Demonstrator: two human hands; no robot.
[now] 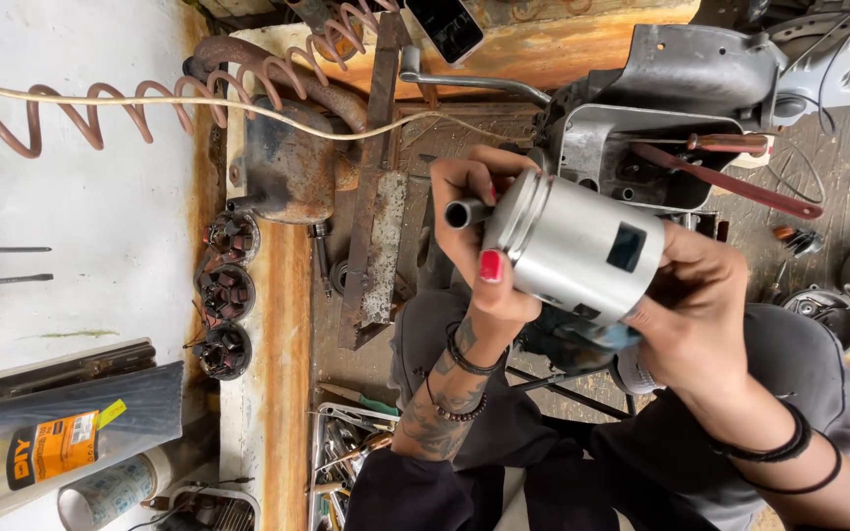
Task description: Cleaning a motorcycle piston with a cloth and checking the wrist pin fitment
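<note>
Holding the silver piston (582, 246) up over your lap, you're gripping its skirt with your right hand (686, 295) while your left hand (479, 231) is closing around the pin (464, 211), which looks only partly in, engine case (661, 108) waiting behind.

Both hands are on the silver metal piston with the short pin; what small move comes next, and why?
Probably press the short dark metal pin further into the silver metal piston: it juts from the piston's side under the left hand, while the right hand grips the skirt end.
</note>
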